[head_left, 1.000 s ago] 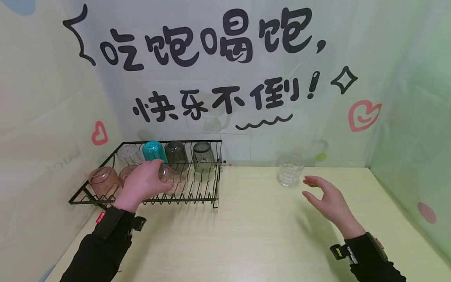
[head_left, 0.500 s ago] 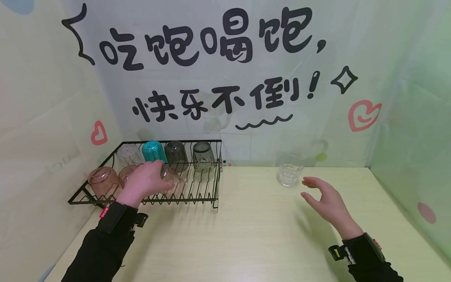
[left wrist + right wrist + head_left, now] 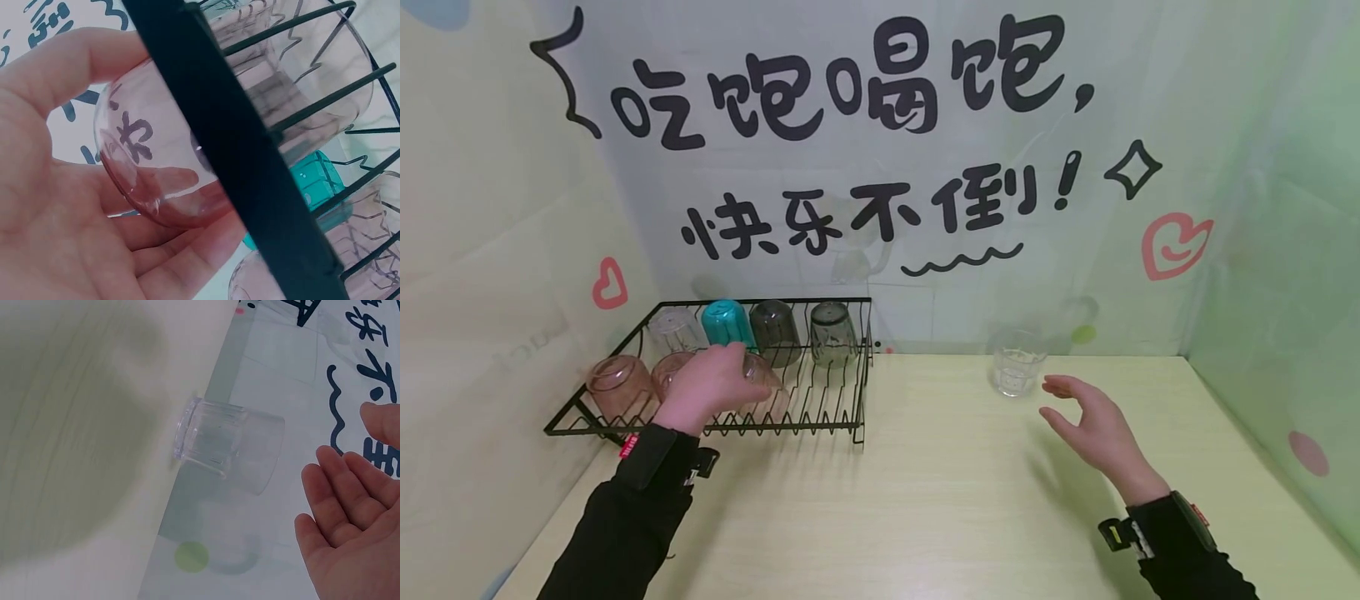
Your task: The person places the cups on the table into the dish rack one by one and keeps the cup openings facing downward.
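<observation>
At the black wire rack (image 3: 808,428), my left hand (image 3: 711,385) grips a clear pink glass (image 3: 147,169), which stands bottom-up. The thumb and fingers curve round its base end in the left wrist view, and a dark bar of the rack crosses in front. From the head view my hand covers much of this glass. My right hand (image 3: 1097,429) hovers over the right side of the table, fingers bent loosely and holding nothing. Just left of its fingertips, apart from them, a clear glass (image 3: 1018,372) stands upright on the table; the right wrist view shows the gap.
Several upturned glasses occupy the rack: a pink one (image 3: 621,386) at front left, then a clear one (image 3: 677,329), a turquoise one (image 3: 727,321) and two dark grey ones along the back. Behind the table (image 3: 917,492) hangs a printed cloth (image 3: 925,312); cloth also lines both sides.
My left hand and forearm have shifted slightly to the right, still at the same pink glass. The right hand has drifted very little to the left. The clear glass has stayed put.
</observation>
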Motion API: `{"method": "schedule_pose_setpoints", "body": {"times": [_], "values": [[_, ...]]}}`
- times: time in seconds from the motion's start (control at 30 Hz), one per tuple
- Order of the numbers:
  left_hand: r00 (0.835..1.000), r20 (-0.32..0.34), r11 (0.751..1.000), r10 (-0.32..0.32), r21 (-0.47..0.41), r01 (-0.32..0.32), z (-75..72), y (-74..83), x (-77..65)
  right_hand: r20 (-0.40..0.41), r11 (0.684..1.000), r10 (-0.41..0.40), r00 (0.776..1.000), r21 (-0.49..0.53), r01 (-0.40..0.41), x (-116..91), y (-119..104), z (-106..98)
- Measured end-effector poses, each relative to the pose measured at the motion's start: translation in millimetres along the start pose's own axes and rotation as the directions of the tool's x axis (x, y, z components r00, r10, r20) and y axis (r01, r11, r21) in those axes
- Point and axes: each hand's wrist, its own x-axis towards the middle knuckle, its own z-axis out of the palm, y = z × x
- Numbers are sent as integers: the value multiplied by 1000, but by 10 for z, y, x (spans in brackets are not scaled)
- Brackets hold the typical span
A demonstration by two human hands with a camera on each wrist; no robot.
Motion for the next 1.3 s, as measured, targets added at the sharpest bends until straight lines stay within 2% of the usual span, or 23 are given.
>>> {"method": "schedule_pose_setpoints", "body": {"times": [0.33,0.6,0.8,0.97,1.3], "values": [[999,37,999,-17,-50,19,-28,42,34,8,1000,7,1000,5,-8,89,28,-41],[1000,1,999,0,-34,0,12,5,79,19,1000,20,1000,10,-20,114,8,-54],[1000,4,999,-15,-44,15,21,10,94,24,999,34,999,5,-34,138,8,-60],[1000,2,1000,-20,-17,20,29,0,106,19,1000,24,1000,-2,-24,162,7,-49],[998,-64,1000,10,11,-9,12,-5,70,19,1000,3,1000,-12,-3,205,-4,-39]]}}
